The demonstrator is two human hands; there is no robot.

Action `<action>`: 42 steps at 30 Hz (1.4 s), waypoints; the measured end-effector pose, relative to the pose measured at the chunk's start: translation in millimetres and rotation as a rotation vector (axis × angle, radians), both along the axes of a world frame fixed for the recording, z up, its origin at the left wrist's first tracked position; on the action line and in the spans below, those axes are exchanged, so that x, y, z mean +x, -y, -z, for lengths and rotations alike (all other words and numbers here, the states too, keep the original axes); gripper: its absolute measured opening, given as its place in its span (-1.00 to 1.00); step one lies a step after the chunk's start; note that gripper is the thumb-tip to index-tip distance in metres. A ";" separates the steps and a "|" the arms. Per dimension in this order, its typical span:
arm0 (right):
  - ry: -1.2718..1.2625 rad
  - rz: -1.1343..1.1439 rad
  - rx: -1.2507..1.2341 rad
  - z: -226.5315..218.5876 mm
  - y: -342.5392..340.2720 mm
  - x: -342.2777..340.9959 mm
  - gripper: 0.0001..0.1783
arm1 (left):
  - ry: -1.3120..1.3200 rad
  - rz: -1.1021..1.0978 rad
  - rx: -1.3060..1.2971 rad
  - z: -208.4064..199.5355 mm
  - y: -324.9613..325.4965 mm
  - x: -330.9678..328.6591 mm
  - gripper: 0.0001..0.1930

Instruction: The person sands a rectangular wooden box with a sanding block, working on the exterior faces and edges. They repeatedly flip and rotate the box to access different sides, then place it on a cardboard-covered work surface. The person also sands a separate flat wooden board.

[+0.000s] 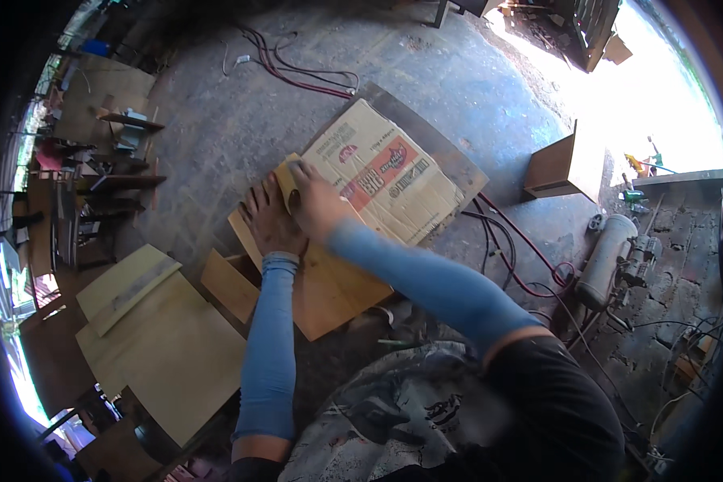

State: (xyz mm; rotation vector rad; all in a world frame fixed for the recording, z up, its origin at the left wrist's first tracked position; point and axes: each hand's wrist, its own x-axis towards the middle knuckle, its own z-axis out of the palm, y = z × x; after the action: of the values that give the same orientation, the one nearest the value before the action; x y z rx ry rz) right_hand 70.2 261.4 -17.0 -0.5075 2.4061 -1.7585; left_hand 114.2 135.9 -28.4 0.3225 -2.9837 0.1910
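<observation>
A wooden box-like piece (341, 291) with light brown panels lies in front of me, partly under my arms. My left hand (271, 221) rests on it with fingers stretched out and spread. Close beside it, my right hand (317, 202) is closed, slightly blurred, at the far end of the wood. A yellow-tan piece (284, 178), perhaps folded sandpaper, sticks out between the two hands; my right fingers close on it. Beyond lies a flattened printed cardboard carton (394, 173), on top of a dark flat board (464, 167). My right forearm crosses its near edge.
Pale wooden panels (177, 345) lie at my left. Red and black hoses (297, 79) run over the concrete floor, with more hoses (510, 249) to the right. A wooden box (566, 167) and a grey cylindrical tank (608, 261) stand at right. Stacked wood (96, 185) fills the far left.
</observation>
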 end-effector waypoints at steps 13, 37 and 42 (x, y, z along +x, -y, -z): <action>0.474 0.094 -0.105 21.9 -152.0 297.6 -0.48 | -0.021 -0.066 0.262 -6.1 -4.2 -1.2 -0.22; -0.090 0.276 -0.239 22.2 -99.7 167.6 -0.49 | -0.102 -0.005 0.149 9.9 -30.4 42.5 -0.42; -0.010 0.214 -0.229 26.3 -76.3 105.6 -0.29 | -0.088 -0.006 0.092 0.1 -44.0 58.6 -0.44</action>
State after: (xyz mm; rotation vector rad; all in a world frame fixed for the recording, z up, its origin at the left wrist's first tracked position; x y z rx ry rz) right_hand 175.8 337.7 -43.4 -0.2893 2.3546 -2.1394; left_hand 172.8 179.9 -28.5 0.3413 -2.9097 0.0387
